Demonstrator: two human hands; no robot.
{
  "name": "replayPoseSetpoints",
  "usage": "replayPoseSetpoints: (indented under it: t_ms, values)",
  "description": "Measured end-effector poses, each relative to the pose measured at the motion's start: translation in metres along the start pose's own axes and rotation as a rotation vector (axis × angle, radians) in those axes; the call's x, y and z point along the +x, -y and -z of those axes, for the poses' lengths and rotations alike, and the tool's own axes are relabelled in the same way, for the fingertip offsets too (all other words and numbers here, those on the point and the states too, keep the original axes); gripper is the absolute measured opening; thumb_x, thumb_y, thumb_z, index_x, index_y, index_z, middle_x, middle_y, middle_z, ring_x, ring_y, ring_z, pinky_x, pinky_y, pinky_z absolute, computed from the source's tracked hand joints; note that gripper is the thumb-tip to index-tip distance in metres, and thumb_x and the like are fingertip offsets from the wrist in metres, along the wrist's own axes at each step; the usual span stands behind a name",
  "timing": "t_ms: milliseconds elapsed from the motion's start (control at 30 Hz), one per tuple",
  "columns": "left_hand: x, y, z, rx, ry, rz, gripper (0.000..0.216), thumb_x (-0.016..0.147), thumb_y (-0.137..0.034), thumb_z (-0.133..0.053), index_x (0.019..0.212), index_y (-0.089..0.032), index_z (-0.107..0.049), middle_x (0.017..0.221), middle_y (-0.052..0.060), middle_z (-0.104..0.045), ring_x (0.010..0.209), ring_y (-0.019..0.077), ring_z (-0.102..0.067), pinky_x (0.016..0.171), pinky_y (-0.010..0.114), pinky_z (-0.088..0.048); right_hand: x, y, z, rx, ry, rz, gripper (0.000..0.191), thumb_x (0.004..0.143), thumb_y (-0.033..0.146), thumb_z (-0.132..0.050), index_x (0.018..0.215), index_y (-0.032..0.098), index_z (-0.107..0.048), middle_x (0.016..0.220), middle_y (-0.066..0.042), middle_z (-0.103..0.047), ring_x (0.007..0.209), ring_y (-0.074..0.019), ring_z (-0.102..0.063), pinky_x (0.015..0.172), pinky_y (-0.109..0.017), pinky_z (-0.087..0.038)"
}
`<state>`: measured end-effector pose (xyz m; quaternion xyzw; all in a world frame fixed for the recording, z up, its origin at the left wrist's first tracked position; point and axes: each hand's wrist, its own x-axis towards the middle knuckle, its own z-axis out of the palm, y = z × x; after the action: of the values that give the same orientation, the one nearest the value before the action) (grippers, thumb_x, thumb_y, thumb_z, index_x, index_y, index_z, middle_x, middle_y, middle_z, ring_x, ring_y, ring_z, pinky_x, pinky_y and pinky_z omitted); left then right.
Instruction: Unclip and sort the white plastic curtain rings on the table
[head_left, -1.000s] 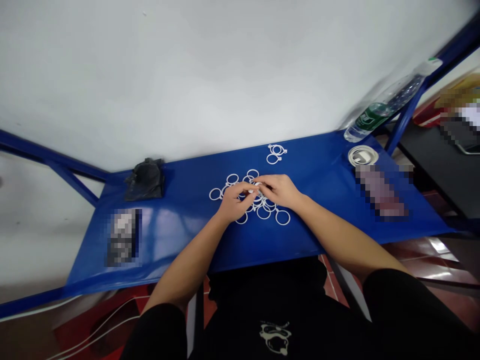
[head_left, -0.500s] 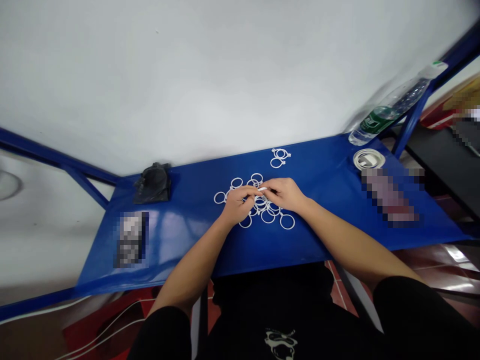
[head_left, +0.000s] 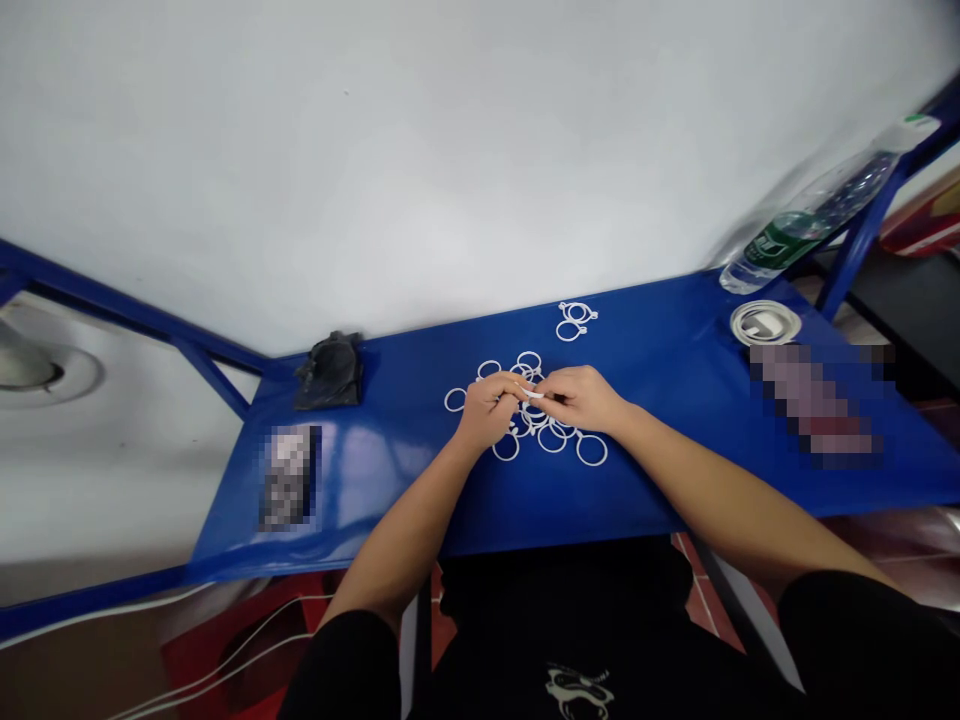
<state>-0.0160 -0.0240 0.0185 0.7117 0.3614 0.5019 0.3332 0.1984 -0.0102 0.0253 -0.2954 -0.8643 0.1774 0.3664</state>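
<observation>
My left hand and my right hand meet above a pile of white curtain rings. Pinched between the fingertips of both is one white curtain ring, seen nearly edge-on and partly covered by fingers. Below and around the hands, several rings overlap on the blue table. A loose ring lies at the near right of the pile, and another ring at its far left. Beyond my right hand, a small group of rings with little eyelets lies apart near the wall.
A black plastic bag sits at the back left, with a blurred-out item before it. At the right stand a water bottle leaning in the corner, a coiled white cable and another blurred-out item. Blue frame bars flank the table.
The view has shifted, so everything sits slightly farther right. Both hands stay together over the pile, and the ring between the fingertips has tilted a little.
</observation>
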Motion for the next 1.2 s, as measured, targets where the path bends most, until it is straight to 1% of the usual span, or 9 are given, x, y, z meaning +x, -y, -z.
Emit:
replayPoseSetpoints:
  t_ms: [167, 233, 333, 433, 533, 667, 900, 1100, 1200]
  values:
    - [0.002, 0.008, 0.0, 0.029, -0.144, 0.075, 0.014, 0.092, -0.015, -0.063, 0.093, -0.021, -0.075, 0.111, 0.005, -0.079, 0.065, 0.0097, -0.069, 0.062, 0.025, -0.059, 0.0, -0.001, 0.004, -0.029, -0.023, -0.088, 0.035, 0.105, 0.044, -0.056, 0.083, 0.022, -0.073, 0.069, 0.001, -0.07, 0.063, -0.013, -0.063, 0.06, -0.027, -0.043]
    - [0.004, 0.012, 0.003, 0.072, -0.2, 0.073, 0.013, 0.094, -0.019, -0.065, 0.101, -0.022, -0.075, 0.113, 0.006, -0.078, 0.076, 0.0121, -0.072, 0.068, 0.027, -0.06, 0.0, -0.005, 0.005, -0.061, -0.104, -0.184, 0.035, 0.104, 0.047, -0.058, 0.086, 0.022, -0.075, 0.073, -0.001, -0.073, 0.066, -0.0144, -0.066, 0.062, -0.029, -0.045]
    - [0.009, 0.016, 0.012, 0.175, -0.25, 0.051, 0.012, 0.093, -0.02, -0.066, 0.1, -0.021, -0.076, 0.11, 0.007, -0.076, 0.092, 0.0162, -0.073, 0.076, 0.029, -0.06, -0.001, -0.015, 0.008, -0.137, -0.251, -0.381, 0.031, 0.101, 0.046, -0.06, 0.091, 0.023, -0.078, 0.082, -0.003, -0.078, 0.072, -0.018, -0.07, 0.067, -0.032, -0.05]
    - [0.011, 0.02, 0.019, 0.284, -0.216, 0.046, 0.01, 0.094, -0.022, -0.066, 0.095, -0.021, -0.076, 0.105, 0.006, -0.076, 0.097, 0.0182, -0.072, 0.084, 0.034, -0.06, 0.0, -0.024, 0.013, -0.192, -0.306, -0.581, 0.031, 0.094, 0.046, -0.068, 0.115, 0.025, -0.078, 0.081, -0.002, -0.078, 0.074, -0.0213, -0.072, 0.069, -0.036, -0.053]
    - [0.011, 0.022, 0.02, 0.401, -0.14, 0.036, 0.008, 0.094, -0.024, -0.068, 0.095, -0.022, -0.076, 0.105, 0.006, -0.076, 0.103, 0.0207, -0.072, 0.097, 0.041, -0.057, 0.002, -0.026, 0.017, -0.217, -0.197, -0.683, 0.053, 0.087, 0.048, -0.075, 0.135, 0.025, -0.071, 0.081, -0.002, -0.078, 0.076, -0.0238, -0.073, 0.067, -0.037, -0.053]
    - [0.008, 0.025, 0.017, 0.546, -0.038, 0.01, 0.009, 0.095, -0.026, -0.069, 0.098, -0.023, -0.076, 0.109, 0.006, -0.076, 0.108, 0.0229, -0.07, 0.101, 0.044, -0.055, 0.006, -0.02, 0.016, -0.238, -0.038, -0.676, 0.039, 0.091, 0.053, -0.07, 0.118, 0.026, -0.079, 0.082, -0.003, -0.079, 0.076, -0.0234, -0.073, 0.066, -0.036, -0.051]
    - [0.003, 0.031, 0.013, 0.721, 0.149, -0.02, 0.016, 0.095, -0.034, -0.072, 0.107, -0.025, -0.078, 0.121, 0.006, -0.076, 0.117, 0.0257, -0.067, 0.108, 0.048, -0.05, 0.007, -0.017, 0.014, -0.219, 0.038, -0.669, 0.029, 0.095, 0.048, -0.066, 0.109, 0.026, -0.08, 0.086, -0.003, -0.08, 0.079, -0.023, -0.073, 0.068, -0.035, -0.051]
    - [0.001, 0.031, 0.012, 0.745, 0.189, -0.021, 0.02, 0.096, -0.038, -0.072, 0.11, -0.025, -0.077, 0.125, 0.006, -0.075, 0.12, 0.0265, -0.066, 0.108, 0.049, -0.049, 0.006, -0.031, 0.017, -0.289, -0.027, -0.668, 0.035, 0.098, 0.04, -0.062, 0.127, 0.025, -0.074, 0.093, -0.003, -0.081, 0.08, -0.0237, -0.073, 0.071, -0.036, -0.052]
    - [0.001, 0.029, 0.012, 0.755, 0.201, -0.016, 0.021, 0.097, -0.039, -0.071, 0.112, -0.025, -0.077, 0.126, 0.007, -0.074, 0.12, 0.0275, -0.065, 0.108, 0.05, -0.049, 0.005, -0.037, 0.02, -0.272, -0.059, -0.694, 0.035, 0.097, 0.04, -0.063, 0.126, 0.025, -0.074, 0.092, -0.004, -0.081, 0.081, -0.024, -0.073, 0.072, -0.036, -0.052]
